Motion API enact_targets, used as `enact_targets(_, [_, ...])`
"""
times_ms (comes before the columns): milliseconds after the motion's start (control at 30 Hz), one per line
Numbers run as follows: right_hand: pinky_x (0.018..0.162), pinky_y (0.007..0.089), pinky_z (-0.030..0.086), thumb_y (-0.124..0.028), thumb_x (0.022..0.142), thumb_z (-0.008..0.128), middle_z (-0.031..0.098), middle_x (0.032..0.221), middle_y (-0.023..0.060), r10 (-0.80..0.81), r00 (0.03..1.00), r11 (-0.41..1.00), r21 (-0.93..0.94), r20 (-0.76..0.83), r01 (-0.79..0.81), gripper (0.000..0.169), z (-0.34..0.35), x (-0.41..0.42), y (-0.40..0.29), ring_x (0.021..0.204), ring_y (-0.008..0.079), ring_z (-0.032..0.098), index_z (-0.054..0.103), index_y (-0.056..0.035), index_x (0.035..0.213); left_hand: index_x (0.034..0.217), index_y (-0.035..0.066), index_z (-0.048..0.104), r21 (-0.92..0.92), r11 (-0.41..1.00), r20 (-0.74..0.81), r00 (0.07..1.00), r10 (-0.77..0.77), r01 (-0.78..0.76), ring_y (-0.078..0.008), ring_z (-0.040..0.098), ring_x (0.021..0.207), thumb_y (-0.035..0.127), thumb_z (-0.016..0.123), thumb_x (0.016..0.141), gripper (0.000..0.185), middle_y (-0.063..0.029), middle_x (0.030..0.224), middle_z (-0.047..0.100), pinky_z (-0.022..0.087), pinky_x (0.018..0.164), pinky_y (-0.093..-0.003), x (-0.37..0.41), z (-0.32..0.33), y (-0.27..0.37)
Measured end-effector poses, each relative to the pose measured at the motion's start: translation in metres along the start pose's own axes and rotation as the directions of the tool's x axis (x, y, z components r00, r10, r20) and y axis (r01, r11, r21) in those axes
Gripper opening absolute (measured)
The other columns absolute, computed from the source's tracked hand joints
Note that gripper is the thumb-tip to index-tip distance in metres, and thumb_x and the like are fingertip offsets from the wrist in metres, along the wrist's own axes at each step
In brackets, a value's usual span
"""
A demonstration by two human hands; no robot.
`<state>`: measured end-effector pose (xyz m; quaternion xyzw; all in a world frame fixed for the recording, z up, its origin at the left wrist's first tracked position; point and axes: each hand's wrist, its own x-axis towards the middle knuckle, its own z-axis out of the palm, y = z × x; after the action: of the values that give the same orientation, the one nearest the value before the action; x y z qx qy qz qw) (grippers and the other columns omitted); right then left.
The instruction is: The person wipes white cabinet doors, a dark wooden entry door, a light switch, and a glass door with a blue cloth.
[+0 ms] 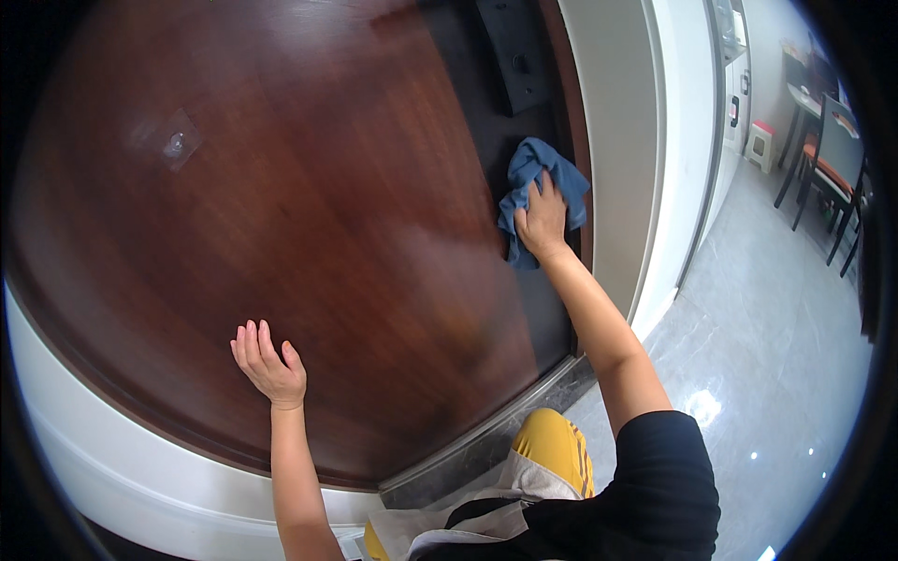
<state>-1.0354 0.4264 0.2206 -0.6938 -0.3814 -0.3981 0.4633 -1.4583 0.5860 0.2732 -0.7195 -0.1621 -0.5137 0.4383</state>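
Observation:
A blue cloth [537,165] lies bunched under my right hand [546,214], which presses it against the dark vertical strip along the right side of a reddish-brown wooden door [337,231]. Above the cloth is a black lock plate [512,66] with a small knob on it. My left hand [270,365] holds nothing. Its fingers point up, with the thumb apart, in front of the door's lower left part; whether it touches the surface I cannot tell. A peephole [177,142] with a clear square around it sits at the upper left of the door.
A pale door frame [621,140] runs beside the door, with a dark stone threshold [484,435] below. Grey glossy floor tiles [744,301] stretch to the right. Farther back are a chair [831,158], a table [805,99] and a small white stool [760,146].

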Motion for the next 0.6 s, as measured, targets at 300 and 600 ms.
enact_targets(300, [0.103,0.0520,0.028,-0.018,0.081,0.053,0.037,0.130,0.0355,0.106,0.945,0.991,0.108,-0.308,-0.076,0.053,0.012,0.058,-0.023,0.116,0.0515,0.037,0.042,0.0076,0.126,0.125,0.000,0.050,0.021,1.000,-0.039,0.999,0.010,-0.009,-0.0323,0.043,0.123,0.023,0.044,0.096,0.038,-0.0146,0.131,0.047,0.034,0.105,-0.0487,-0.003,0.003,-0.001])
enact_targets(600, [0.105,0.0490,0.030,-0.011,0.073,0.053,0.035,0.134,0.0349,-0.079,0.997,0.982,0.170,-0.023,0.082,0.056,0.011,-0.004,0.047,0.122,0.0509,0.036,0.045,-0.0003,0.128,0.127,0.001,0.048,-0.002,1.000,-0.008,1.000,0.010,-0.011,-0.0326,0.040,0.126,0.021,0.043,0.096,0.038,-0.0154,0.133,0.045,0.032,0.105,-0.0493,-0.003,0.002,0.000])
